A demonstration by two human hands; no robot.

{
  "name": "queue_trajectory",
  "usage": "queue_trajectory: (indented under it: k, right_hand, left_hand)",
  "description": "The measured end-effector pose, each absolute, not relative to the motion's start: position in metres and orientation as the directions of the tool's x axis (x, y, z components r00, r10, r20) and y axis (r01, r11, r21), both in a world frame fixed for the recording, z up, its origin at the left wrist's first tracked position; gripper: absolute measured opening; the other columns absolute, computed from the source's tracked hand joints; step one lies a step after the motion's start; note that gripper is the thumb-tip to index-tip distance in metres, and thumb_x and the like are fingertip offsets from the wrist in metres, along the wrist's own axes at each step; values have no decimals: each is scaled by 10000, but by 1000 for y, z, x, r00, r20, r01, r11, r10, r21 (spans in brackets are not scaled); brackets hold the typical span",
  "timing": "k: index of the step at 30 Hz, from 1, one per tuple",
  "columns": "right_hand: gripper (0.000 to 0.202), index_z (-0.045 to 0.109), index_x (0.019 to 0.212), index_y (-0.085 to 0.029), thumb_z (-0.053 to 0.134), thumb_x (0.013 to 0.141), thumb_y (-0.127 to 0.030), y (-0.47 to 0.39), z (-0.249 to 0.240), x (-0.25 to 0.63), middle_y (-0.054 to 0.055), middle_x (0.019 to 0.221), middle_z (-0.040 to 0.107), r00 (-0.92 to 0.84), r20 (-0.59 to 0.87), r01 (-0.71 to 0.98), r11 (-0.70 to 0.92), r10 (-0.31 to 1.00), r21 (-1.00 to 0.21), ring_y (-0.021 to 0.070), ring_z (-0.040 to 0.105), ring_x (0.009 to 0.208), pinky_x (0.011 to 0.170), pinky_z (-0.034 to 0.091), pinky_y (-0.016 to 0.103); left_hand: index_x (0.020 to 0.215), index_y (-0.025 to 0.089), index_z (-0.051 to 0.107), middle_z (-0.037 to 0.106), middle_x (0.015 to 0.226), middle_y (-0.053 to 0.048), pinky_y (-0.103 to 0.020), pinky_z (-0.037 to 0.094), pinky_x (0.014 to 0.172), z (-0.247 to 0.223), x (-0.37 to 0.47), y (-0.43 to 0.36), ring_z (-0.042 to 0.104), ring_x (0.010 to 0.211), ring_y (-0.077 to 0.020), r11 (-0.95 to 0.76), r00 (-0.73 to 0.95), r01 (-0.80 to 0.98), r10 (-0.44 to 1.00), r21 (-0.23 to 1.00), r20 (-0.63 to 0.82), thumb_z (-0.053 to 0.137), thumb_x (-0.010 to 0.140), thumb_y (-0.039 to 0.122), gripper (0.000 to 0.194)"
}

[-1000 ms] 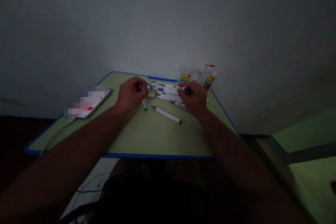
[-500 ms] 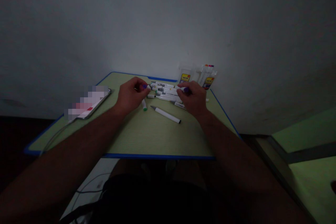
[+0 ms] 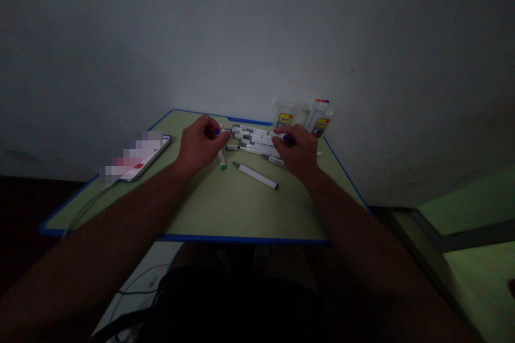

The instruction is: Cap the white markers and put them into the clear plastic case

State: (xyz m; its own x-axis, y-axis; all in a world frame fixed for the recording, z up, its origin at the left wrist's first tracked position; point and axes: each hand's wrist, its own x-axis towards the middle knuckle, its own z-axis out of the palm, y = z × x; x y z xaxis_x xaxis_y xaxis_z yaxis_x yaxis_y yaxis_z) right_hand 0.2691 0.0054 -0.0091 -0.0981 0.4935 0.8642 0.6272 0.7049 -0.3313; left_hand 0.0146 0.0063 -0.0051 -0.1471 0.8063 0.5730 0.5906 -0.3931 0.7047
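Now left hand (image 3: 200, 146) curled, pinching small purple cap (image 3: 217, 131) at the fingertips. Right hand (image 3: 296, 149) closed around purple marker (image 3: 284, 138), tip end toward the left hand. Between both hands, pile of white markers (image 3: 252, 141) on green table (image 3: 225, 203). Just below left hand, green-tipped marker (image 3: 221, 159); grey-tipped marker (image 3: 255, 175) nearer the body. Beyond right hand, clear marker boxes (image 3: 317, 117). Far left of left hand, phone (image 3: 139, 158).

The room is dim. A plain grey wall (image 3: 257, 32) stands behind a green surface (image 3: 225, 209) with a blue edge — pushed right against it. More green furniture (image 3: 475, 273) sits off to the right.
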Motion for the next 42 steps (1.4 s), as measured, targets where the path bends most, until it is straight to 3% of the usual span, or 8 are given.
queue_trajectory:
  k: [9, 14, 22, 34, 38, 42]
  right_hand:
    - [80, 736, 900, -238, 716, 825, -220, 3, -9, 267, -10, 800, 717, -62, 850, 631, 680, 522, -372, 147, 620, 683, 689, 535, 320]
    - [63, 740, 887, -226, 718, 829, -214, 3, -9, 267, -7, 789, 721, -70, 884, 578, 741, 463, -342, 145, 635, 683, 682, 535, 309]
    - [92, 735, 893, -247, 731, 812, -204, 1, -6, 267, -13, 814, 725, -56, 838, 628, 672, 543, -393, 148, 632, 697, 710, 545, 324]
    - [79, 739, 890, -234, 723, 816, -212, 1, -7, 267, -8, 812, 730, -66, 855, 612, 697, 515, -373, 142, 629, 685, 699, 544, 321]
    - [81, 741, 881, -239, 735, 803, -219, 0, -6, 266, -8, 809, 731, -42, 829, 601, 677, 558, -425, 145, 628, 690, 702, 548, 324]
    - [111, 747, 886, -239, 766, 792, -295, 2, -7, 265, -14, 768, 722, 47, 765, 500, 648, 642, -574, 135, 628, 654, 646, 551, 301]
  left_hand:
    - [782, 221, 564, 557, 655, 43, -299, 379, 603, -5, 14, 7, 473, 604, -130, -433, -131, 577, 787, 692, 602, 721, 785, 252, 160]
    - [776, 224, 559, 549, 649, 44, -303, 378, 603, -5, 15, 6, 471, 605, -134, -420, -134, 584, 794, 694, 593, 735, 783, 262, 179]
    - [757, 244, 556, 549, 656, 30, -316, 384, 604, -4, 15, 6, 475, 624, -156, -381, -148, 592, 815, 711, 560, 769, 764, 319, 226]
    - [747, 230, 546, 537, 643, 38, -307, 380, 601, -2, 17, 3, 439, 607, -135, -383, -140, 599, 815, 703, 563, 757, 767, 306, 225]
    - [749, 231, 554, 554, 649, 36, -307, 386, 598, -4, 15, 5, 450, 601, -132, -397, -139, 599, 804, 695, 579, 762, 762, 322, 228]
    - [768, 239, 570, 570, 668, 29, -303, 391, 594, -9, 13, 10, 488, 624, -144, -401, -138, 575, 811, 713, 568, 759, 766, 356, 222]
